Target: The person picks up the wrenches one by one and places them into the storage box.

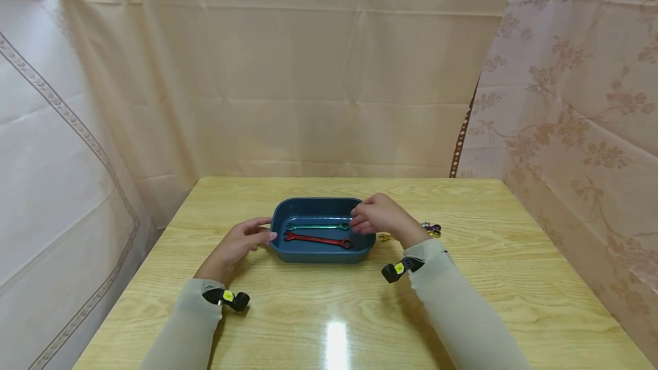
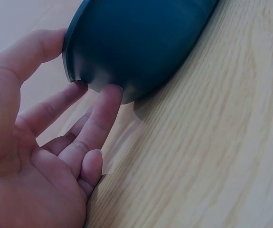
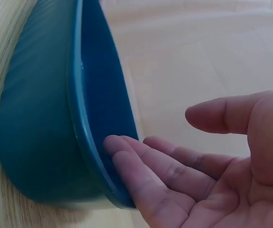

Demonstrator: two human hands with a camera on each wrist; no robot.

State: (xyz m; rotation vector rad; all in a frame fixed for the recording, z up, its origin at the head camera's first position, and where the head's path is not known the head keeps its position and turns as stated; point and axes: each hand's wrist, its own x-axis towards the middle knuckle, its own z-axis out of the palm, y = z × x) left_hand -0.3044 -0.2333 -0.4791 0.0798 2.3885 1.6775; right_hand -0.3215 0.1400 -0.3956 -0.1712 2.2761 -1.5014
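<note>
Blue bin [image 1: 324, 257], smooth-walled and oblong with rounded corners and a thin lip, sits between the two grips on a table [image 1: 288, 313] of pale, streaky wood grain. Off to the left of the left grip [image 1: 240, 241] hangs a creased whitish cloth [image 1: 51, 159] with a patterned band. Inside the bin, just right of that grip, lie a shiny green wrench [image 1: 316, 226] and, nearer the person, a glossy red wrench [image 1: 316, 238]; both are slim, and the green one's ring end is near the right grip's [image 1: 375, 216] fingertips. Beside the right wrist and partly hidden by it, a gold-coloured wrench [image 1: 435, 234] and a purple wrench [image 1: 437, 227] rest on the table. The left grip has hold of the bin's left end, thumb at the lip, index and middle fingertips against the outer wall, the little finger bent toward the palm. The right grip is loose and holds nothing: its fingers reach over the bin's right end, slightly bent, and the thumb stands apart from them; whether they touch the lip I cannot tell. Both forearms, in pale sleeves, slant inward.
</note>
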